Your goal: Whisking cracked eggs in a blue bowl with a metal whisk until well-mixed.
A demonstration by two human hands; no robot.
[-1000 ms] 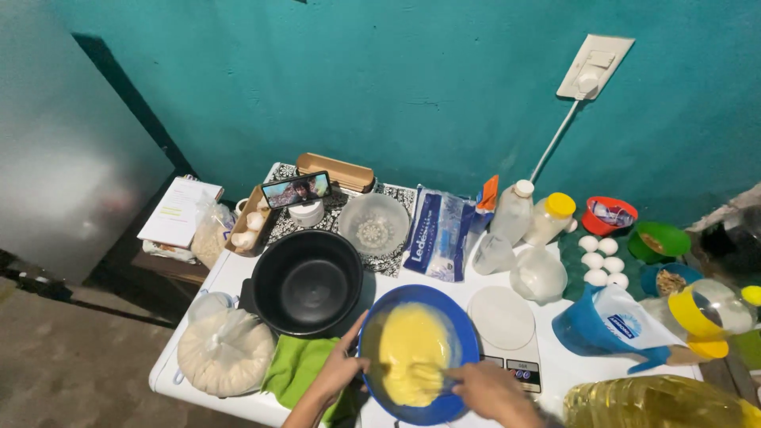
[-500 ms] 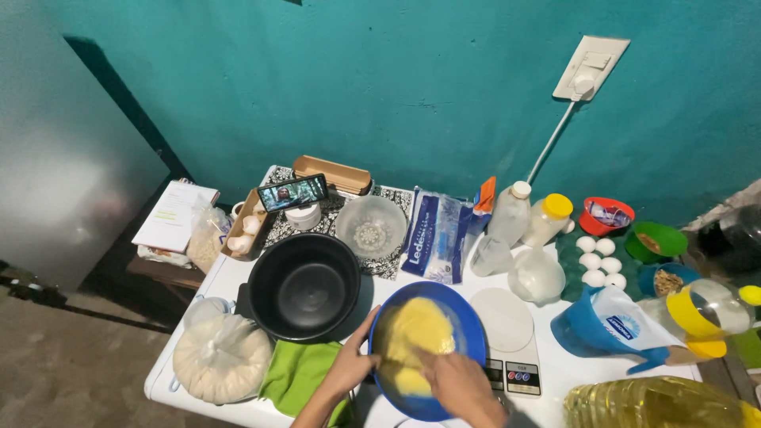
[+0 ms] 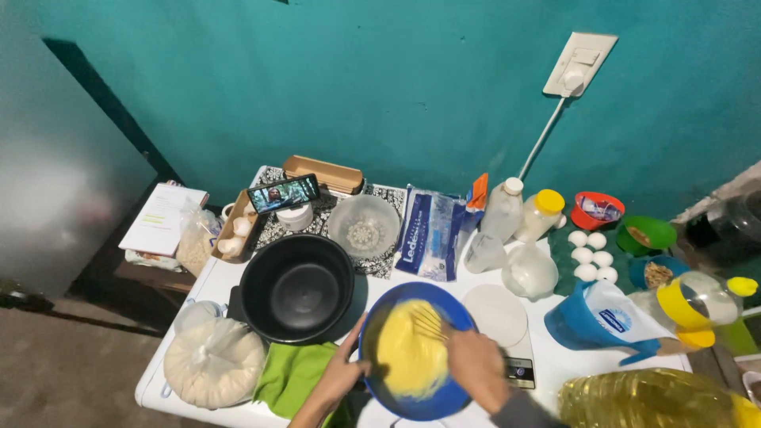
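Blue bowl [image 3: 460,395] tilted at the table's front edge, yellow batter [image 3: 408,358] inside, whisk [image 3: 432,323] dipped in

Left hand [image 3: 342,374]: grips the near-left rim of the blue bowl [image 3: 380,333].
Right hand [image 3: 476,368]: holds a whisk [image 3: 429,323] in the yellow batter [image 3: 408,361].
Behind bowl: black pot [image 3: 297,287].
Left of bowl: green cloth [image 3: 289,376] on the white counter [image 3: 555,364].
Far right: blue jug [image 3: 590,317].

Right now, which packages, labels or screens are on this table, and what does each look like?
Phone: lit screen, propped sideways at the back left.
Blue and white bag: flat, leaning behind the blue bowl.
Blue jug: white label, right side.
Clear sack: white powder, front left corner.
Digital scale: small dark display, by the right hand.
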